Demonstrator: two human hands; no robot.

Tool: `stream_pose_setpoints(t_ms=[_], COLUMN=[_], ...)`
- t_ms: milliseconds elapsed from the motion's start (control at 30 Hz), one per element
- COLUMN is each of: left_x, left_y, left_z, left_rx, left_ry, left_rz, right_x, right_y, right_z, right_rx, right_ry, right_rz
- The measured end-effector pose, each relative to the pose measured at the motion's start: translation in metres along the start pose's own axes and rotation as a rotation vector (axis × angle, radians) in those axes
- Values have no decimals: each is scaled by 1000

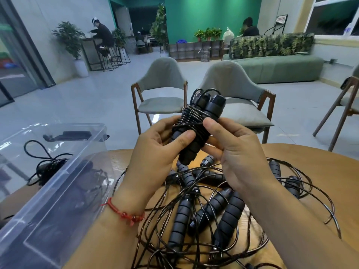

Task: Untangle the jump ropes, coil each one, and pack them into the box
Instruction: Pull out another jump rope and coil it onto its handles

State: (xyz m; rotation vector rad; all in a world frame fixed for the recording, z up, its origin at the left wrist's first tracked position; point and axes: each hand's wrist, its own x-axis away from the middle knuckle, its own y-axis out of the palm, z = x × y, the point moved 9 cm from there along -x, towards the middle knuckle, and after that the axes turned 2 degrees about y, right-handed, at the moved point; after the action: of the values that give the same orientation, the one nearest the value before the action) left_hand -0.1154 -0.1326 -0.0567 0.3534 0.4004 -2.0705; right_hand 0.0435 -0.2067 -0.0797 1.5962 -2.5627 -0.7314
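one rope wound, ready for the box

my left hand (155,150) and right hand (233,150) both grip the coiled jump rope (196,123) above the table (303,167), right of the clear box (58,183). stiff springy cord wants to unwind; hold across the wraps.

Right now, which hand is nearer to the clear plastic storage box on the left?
Left. The left hand grips the coiled black jump rope to the right of the clear plastic storage box; the right hand holds the same rope, farther right.
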Motion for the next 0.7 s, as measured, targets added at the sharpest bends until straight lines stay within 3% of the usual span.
stream_pose_setpoints(t_ms=[133, 400, 700], left_x=[4, 60, 128], left_y=[-24, -91, -235], left_z=[17, 77, 115], left_rx=[44, 38, -611], left_ry=[-66, -12, -68], left_rz=[8, 293, 495], right_x=[3, 25, 28], right_y=[27, 120, 254], right_z=[-13, -40, -18], right_rx=[40, 81, 222], right_ry=[-12, -11, 72], right_rz=[-64, -257, -463])
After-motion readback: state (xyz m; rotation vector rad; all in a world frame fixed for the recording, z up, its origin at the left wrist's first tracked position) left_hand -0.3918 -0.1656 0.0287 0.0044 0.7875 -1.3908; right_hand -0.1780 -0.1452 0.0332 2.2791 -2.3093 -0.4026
